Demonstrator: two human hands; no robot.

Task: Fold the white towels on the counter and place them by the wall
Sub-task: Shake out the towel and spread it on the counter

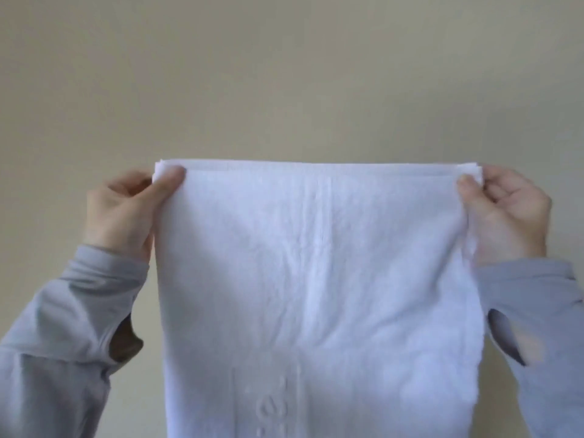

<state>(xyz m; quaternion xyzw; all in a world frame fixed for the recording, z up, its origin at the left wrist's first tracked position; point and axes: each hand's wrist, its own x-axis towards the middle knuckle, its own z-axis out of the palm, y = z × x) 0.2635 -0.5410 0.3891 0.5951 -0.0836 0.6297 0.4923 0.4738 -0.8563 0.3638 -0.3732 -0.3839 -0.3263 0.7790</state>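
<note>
My left sleeve (63, 311) is grey and comes up from the lower left corner of the view, with a thumb slit gaping open near the cuff. My left hand (123, 213) is raised in front of me and clamped on the top left corner of the white towel (316, 279), the thumb pressed flat on the near face of the cloth just under its upper edge and the other fingers hidden behind it. The towel hangs upright in the air between my hands, pulled taut along the top, where I can see more than one layer of cloth stacked at the edge, so it is doubled over there. A straight crease runs down its middle from the top edge, and lower down there is a woven band with raised lettering that I cannot read. The bottom of the towel runs out of view past the lower edge, and the desk is hidden behind it. Behind everything is a plain beige wall (284, 74). My right hand (505, 213) is clamped on the top right corner at the same height as the left, thumb on the near side, fingers curled around the bunched edge. My right sleeve (543, 327) is grey too, with its own open slit.
</note>
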